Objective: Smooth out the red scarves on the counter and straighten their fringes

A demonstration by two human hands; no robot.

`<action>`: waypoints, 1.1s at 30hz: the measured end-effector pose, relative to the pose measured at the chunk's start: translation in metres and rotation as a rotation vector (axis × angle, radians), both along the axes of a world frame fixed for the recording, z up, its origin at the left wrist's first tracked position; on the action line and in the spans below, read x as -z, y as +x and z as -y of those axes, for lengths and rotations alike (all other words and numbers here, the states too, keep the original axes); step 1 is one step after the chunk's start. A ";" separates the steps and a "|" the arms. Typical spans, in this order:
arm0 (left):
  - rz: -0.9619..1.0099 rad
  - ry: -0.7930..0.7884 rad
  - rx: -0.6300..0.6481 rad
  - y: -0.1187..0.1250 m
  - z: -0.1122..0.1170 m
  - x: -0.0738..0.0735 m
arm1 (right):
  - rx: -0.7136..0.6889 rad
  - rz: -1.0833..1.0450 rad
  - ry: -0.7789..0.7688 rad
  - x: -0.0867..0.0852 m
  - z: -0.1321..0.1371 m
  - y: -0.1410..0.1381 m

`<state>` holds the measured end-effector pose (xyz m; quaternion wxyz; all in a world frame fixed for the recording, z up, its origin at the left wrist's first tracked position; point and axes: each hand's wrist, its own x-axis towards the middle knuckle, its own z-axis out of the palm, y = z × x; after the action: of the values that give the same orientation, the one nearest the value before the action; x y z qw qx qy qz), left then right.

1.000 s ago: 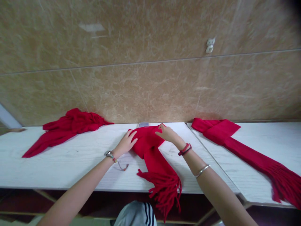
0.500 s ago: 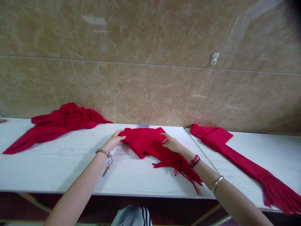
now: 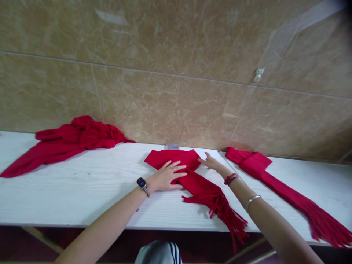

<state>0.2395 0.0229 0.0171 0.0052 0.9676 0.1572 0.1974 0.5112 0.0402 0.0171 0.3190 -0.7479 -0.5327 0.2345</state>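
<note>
A red fringed scarf [image 3: 200, 185] lies folded on the white table in front of me, its fringe trailing over the front edge at the right. My left hand [image 3: 166, 176] rests flat on the scarf's fold with the fingers spread, covering part of it. At the scarf's upper right corner is my right hand [image 3: 210, 161], its fingers apart and the fingertips at the cloth's edge. Neither hand grasps the cloth.
A crumpled red scarf [image 3: 79, 137] lies on the white table [image 3: 90, 198] at the left. Another red scarf [image 3: 286, 189], folded over at its far end, stretches along the right. A small pale box [image 3: 173, 147] sits against the marbled wall [image 3: 165, 106].
My left hand has left the scarf's left end and now lies flat over its middle. My right hand has shifted right to the corner. The fringe has slid towards the front edge.
</note>
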 end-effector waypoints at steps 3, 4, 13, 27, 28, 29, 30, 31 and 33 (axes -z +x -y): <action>-0.099 0.009 0.061 0.009 0.003 0.008 | 0.014 -0.065 0.032 0.012 -0.026 -0.002; -0.115 0.003 0.059 0.010 0.002 0.010 | 0.020 -0.076 0.054 0.013 -0.034 -0.003; -0.030 -0.078 0.021 0.008 0.007 0.003 | 0.020 -0.072 0.188 0.020 -0.070 0.013; -0.098 0.308 0.015 0.025 0.001 0.025 | 0.013 0.081 0.231 0.025 -0.092 0.013; -0.093 0.304 0.020 0.026 0.001 0.025 | 0.011 0.095 0.230 0.024 -0.093 0.012; -0.093 0.290 0.025 0.026 0.002 0.025 | 0.008 0.110 0.228 0.023 -0.093 0.010; -0.098 0.266 0.030 0.026 0.003 0.024 | 0.006 0.126 0.225 0.022 -0.093 0.009; -0.102 0.230 0.035 0.025 0.004 0.022 | 0.005 0.141 0.218 0.022 -0.091 0.007; -0.093 0.125 0.051 0.021 0.003 0.014 | -0.008 0.170 0.201 0.021 -0.086 0.004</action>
<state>0.2602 0.0202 0.0027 -0.0573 0.9779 0.1198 0.1615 0.5150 0.1261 -0.0041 0.3452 -0.7273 -0.5815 0.1170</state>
